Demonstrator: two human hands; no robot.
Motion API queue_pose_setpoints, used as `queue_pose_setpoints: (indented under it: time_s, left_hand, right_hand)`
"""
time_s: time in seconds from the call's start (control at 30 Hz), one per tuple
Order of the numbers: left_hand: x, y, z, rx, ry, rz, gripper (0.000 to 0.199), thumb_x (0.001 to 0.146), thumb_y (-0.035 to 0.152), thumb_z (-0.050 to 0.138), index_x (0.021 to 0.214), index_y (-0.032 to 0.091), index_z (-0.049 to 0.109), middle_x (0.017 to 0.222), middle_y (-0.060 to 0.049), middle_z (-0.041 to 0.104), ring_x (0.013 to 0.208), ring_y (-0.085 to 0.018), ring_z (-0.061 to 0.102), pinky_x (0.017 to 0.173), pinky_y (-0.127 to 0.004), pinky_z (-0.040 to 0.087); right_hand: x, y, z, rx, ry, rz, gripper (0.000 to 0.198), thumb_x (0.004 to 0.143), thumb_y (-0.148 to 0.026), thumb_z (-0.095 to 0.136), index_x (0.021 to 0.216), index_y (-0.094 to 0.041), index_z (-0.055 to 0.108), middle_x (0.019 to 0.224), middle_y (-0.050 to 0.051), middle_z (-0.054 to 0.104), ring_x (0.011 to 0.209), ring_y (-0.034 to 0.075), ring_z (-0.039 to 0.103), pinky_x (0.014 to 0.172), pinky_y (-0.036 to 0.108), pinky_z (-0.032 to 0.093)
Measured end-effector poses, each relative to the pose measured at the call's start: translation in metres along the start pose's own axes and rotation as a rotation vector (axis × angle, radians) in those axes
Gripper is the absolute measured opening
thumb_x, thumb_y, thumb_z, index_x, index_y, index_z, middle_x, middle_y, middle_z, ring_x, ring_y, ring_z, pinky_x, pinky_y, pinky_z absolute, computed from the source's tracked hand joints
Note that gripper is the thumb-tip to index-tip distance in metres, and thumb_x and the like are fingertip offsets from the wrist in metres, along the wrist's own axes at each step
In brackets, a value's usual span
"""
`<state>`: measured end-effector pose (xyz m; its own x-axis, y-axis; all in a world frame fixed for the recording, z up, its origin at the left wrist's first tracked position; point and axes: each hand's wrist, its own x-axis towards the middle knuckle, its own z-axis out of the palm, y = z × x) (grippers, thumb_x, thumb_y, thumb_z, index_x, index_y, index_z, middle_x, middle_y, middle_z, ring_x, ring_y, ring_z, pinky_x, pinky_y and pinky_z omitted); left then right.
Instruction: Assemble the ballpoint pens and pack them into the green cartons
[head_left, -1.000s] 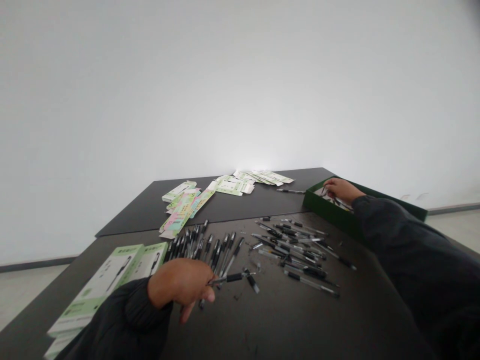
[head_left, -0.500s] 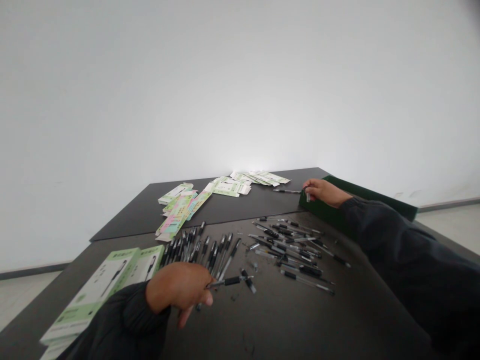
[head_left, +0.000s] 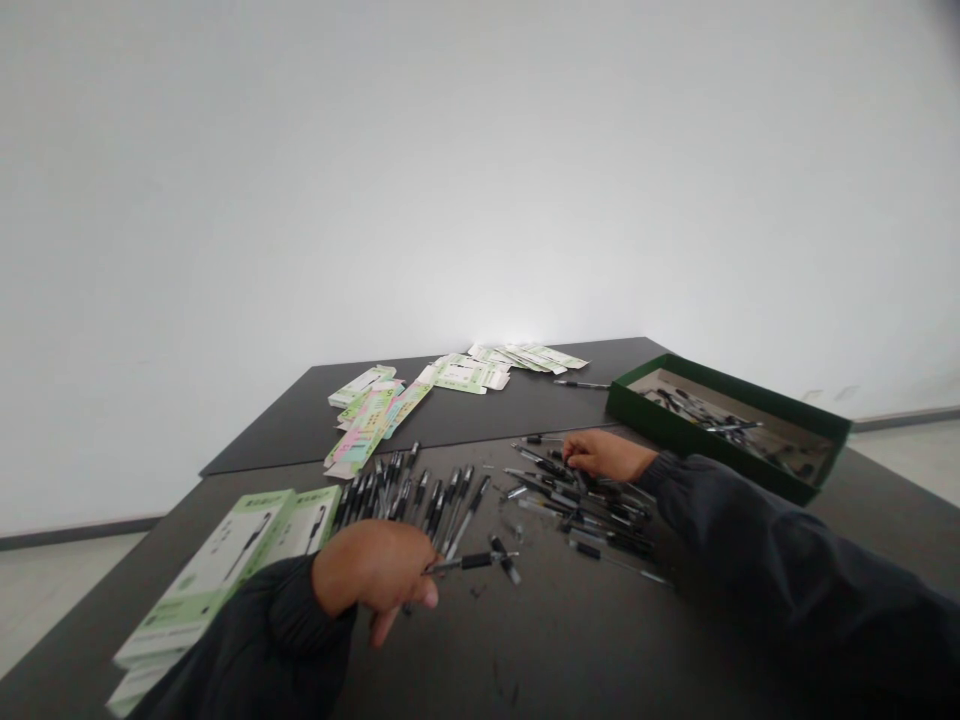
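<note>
My left hand is closed round an uncapped gel pen, whose black grip and tip point right over the table. Behind that hand, several capped gel pens lie side by side. My right hand is at the far edge of a loose pile of uncapped pens, fingers bent down and pinched together. What its fingertips touch is hidden among the pens. A short black-and-clear pen cap lies just beyond the held pen's tip.
To the right stands a green open box with pens and small parts inside. White-and-green pen boxes are stacked at left. Flattened cartons and more cartons lie farther back. One pen lies beside the green box.
My right hand has moved from the green box's rim down and left to the pen pile, uncovering the box's inside. The left hand keeps its pen; the view has shifted slightly.
</note>
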<state>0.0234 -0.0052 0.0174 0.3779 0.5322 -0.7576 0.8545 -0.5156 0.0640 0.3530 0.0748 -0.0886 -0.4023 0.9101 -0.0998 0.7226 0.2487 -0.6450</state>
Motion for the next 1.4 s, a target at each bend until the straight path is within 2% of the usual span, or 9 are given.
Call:
queue_pose_setpoints:
  time_s: [0.1, 0.27, 0.43, 0.77, 0.9, 1.03, 1.17, 1.33, 1.4]
  left_hand:
    - [0.0, -0.001, 0.002, -0.024, -0.01, 0.0, 0.033, 0.085, 0.022, 0.041, 0.105, 0.009, 0.064, 0.075, -0.014, 0.07, 0.08, -0.018, 0.067, 0.061, -0.017, 0.043]
    - [0.001, -0.002, 0.005, -0.03, 0.045, 0.017, 0.029, 0.084, 0.024, 0.044, 0.09, 0.011, 0.07, 0.07, -0.01, 0.071, 0.077, -0.019, 0.068, 0.058, -0.017, 0.044]
    - [0.002, -0.003, 0.004, -0.019, 0.045, 0.012, 0.03, 0.082, 0.023, 0.044, 0.098, 0.012, 0.068, 0.069, -0.008, 0.072, 0.077, -0.018, 0.067, 0.057, -0.018, 0.043]
    - [-0.002, -0.001, 0.004, -0.028, 0.078, 0.005, 0.028, 0.082, 0.025, 0.044, 0.086, 0.013, 0.07, 0.064, -0.008, 0.072, 0.072, -0.018, 0.067, 0.057, -0.018, 0.043]
    - [-0.001, -0.002, 0.003, -0.037, 0.067, 0.014, 0.026, 0.082, 0.024, 0.046, 0.085, 0.014, 0.069, 0.063, -0.007, 0.072, 0.073, -0.018, 0.067, 0.058, -0.018, 0.044]
    - [0.0, -0.006, 0.001, -0.025, 0.075, 0.044, 0.026, 0.084, 0.026, 0.044, 0.079, 0.014, 0.067, 0.064, -0.008, 0.072, 0.072, -0.018, 0.067, 0.056, -0.019, 0.043]
    - [0.001, -0.009, -0.001, -0.027, 0.046, 0.055, 0.029, 0.085, 0.026, 0.042, 0.078, 0.013, 0.067, 0.068, -0.011, 0.072, 0.07, -0.018, 0.067, 0.056, -0.02, 0.042]
    - [0.002, -0.011, -0.005, -0.018, 0.025, 0.069, 0.03, 0.087, 0.026, 0.04, 0.092, 0.011, 0.065, 0.071, -0.01, 0.072, 0.072, -0.017, 0.066, 0.056, -0.019, 0.042]
    - [0.002, -0.011, -0.007, 0.002, 0.022, 0.073, 0.032, 0.087, 0.025, 0.039, 0.08, 0.011, 0.066, 0.072, -0.012, 0.072, 0.073, -0.017, 0.066, 0.059, -0.019, 0.043]
  right_hand:
    - [0.0, 0.003, 0.002, -0.036, -0.008, -0.008, 0.018, 0.074, -0.026, 0.05, 0.086, -0.016, 0.059, 0.069, 0.002, 0.059, 0.056, 0.012, 0.051, 0.052, 0.023, 0.038]
    - [-0.005, -0.002, 0.001, -0.017, -0.043, -0.003, 0.021, 0.076, -0.024, 0.047, 0.091, -0.015, 0.059, 0.071, 0.002, 0.06, 0.055, 0.011, 0.052, 0.052, 0.022, 0.039]
    - [-0.007, -0.009, -0.001, -0.046, -0.104, -0.028, 0.023, 0.077, -0.02, 0.046, 0.095, -0.016, 0.06, 0.067, 0.001, 0.058, 0.056, 0.012, 0.054, 0.056, 0.023, 0.039]
    - [-0.005, -0.006, 0.001, 0.017, -0.15, -0.009, 0.021, 0.074, -0.015, 0.045, 0.091, -0.016, 0.058, 0.067, 0.0, 0.058, 0.055, 0.011, 0.053, 0.054, 0.023, 0.038]
    - [-0.006, -0.005, 0.002, -0.015, -0.088, -0.021, 0.016, 0.073, -0.018, 0.049, 0.087, -0.016, 0.055, 0.07, 0.0, 0.057, 0.057, 0.011, 0.05, 0.053, 0.021, 0.037]
    - [-0.013, -0.015, -0.001, -0.066, 0.118, -0.107, 0.014, 0.073, -0.018, 0.05, 0.086, -0.017, 0.055, 0.072, -0.001, 0.056, 0.064, 0.011, 0.049, 0.058, 0.022, 0.037]
    - [-0.024, -0.039, -0.002, 0.186, 0.223, -0.094, 0.024, 0.081, -0.023, 0.044, 0.102, -0.016, 0.054, 0.075, 0.001, 0.057, 0.061, 0.011, 0.052, 0.058, 0.024, 0.041]
    - [-0.036, -0.077, 0.017, 0.712, 0.299, -0.153, 0.019, 0.084, -0.033, 0.047, 0.091, -0.017, 0.05, 0.076, 0.002, 0.058, 0.059, 0.011, 0.056, 0.056, 0.025, 0.045]
    - [-0.04, -0.089, 0.028, 0.882, 0.31, -0.183, 0.02, 0.083, -0.036, 0.05, 0.09, -0.018, 0.046, 0.077, 0.002, 0.06, 0.059, 0.011, 0.058, 0.056, 0.026, 0.046]
